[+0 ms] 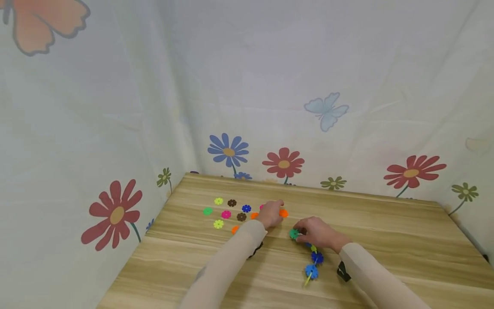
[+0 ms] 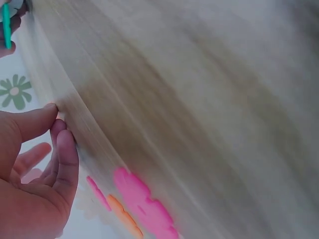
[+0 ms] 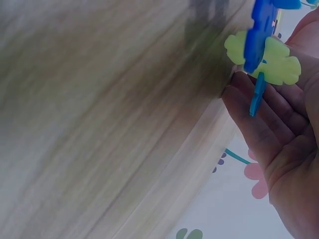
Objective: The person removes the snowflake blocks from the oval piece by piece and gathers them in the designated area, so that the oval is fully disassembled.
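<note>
Near the back of the table my left hand [image 1: 271, 213] pinches an orange flower-shaped interlocking disc [image 1: 283, 213] between thumb and fingertips; in the left wrist view the fingers mostly hide it. My right hand [image 1: 318, 231] holds one end of a chain of linked discs, by a green disc [image 1: 294, 234]. From there the chain runs toward the front through a dark blue disc [image 1: 317, 257], a light blue disc [image 1: 311, 271] and an edge-on yellow disc [image 1: 307, 280]. The right wrist view shows a lime disc [image 3: 284, 62] slotted into a blue one [image 3: 256, 37] beside the palm.
Loose flat discs lie left of my left hand, among them a lime disc [image 1: 218, 224], a green disc [image 1: 207, 211], a brown disc [image 1: 241, 217] and a pink disc [image 1: 226, 214]. Behind the wooden table [image 1: 173, 257] hangs a flower-printed curtain [image 1: 254, 86].
</note>
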Tool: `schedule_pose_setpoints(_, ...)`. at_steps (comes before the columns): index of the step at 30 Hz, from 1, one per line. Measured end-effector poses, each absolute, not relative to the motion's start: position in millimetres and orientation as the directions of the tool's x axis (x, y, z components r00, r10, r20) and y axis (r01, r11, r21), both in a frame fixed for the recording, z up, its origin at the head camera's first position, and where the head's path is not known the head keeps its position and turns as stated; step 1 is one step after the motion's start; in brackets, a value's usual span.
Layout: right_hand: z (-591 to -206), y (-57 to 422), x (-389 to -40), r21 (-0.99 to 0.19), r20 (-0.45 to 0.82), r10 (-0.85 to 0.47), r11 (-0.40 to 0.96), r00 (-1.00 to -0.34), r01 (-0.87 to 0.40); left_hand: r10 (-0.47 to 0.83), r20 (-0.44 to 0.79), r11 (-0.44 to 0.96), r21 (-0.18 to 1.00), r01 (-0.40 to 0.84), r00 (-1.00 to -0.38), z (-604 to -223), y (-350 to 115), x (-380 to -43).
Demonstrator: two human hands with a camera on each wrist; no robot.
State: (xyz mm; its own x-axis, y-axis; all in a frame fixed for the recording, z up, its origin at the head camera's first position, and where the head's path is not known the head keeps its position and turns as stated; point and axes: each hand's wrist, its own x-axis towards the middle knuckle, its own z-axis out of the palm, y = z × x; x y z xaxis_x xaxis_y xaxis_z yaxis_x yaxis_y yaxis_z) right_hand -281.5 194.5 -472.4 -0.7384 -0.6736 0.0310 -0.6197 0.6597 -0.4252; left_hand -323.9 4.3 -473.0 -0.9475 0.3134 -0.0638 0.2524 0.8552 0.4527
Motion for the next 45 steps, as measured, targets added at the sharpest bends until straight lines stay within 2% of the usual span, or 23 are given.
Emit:
schedule_pose_setpoints(5, -471, 194, -280, -0.427, 0.021, -0.657, 0.676, -0.754, -0.601, 0.351, -0.050, 0.820, 0.498, 0.282, -0.935, -471, -2, -319)
schedule_pose_setpoints(12, -469, 195, -279, -0.445, 0.016, -0.648, 0.677, -0.761, -0.586, 0.433, -0.081, 0.799, 0.497, 0.340, -0.898, -471, -9, -308)
schedule_pose_setpoints(23, -468, 197, -280, -0.459, 0.027, -0.660, 0.659, -0.751, -0.596, 0.476, -0.128, 0.774, 0.531, 0.345, -0.870, -470, -13, -293)
schedule_pose_setpoints(31, -468, 195, -281, -0.499, 0.003, -0.643, 0.663, -0.766, -0.559, 0.466, -0.184, 0.673, 0.709, 0.211, -0.866, -470, -10, -278)
schedule_pose_setpoints(37, -466, 193, -281, -0.517, 0.016, -0.660, 0.637, -0.751, -0.572, 0.440, -0.208, 0.557, 0.826, 0.083, -0.873, -472, -7, -274)
schedule_pose_setpoints(45, -469, 191, -282, -0.516, 0.033, -0.672, 0.623, -0.740, -0.588, 0.415, -0.235, 0.483, 0.876, -0.006, -0.879, -473, -6, -273)
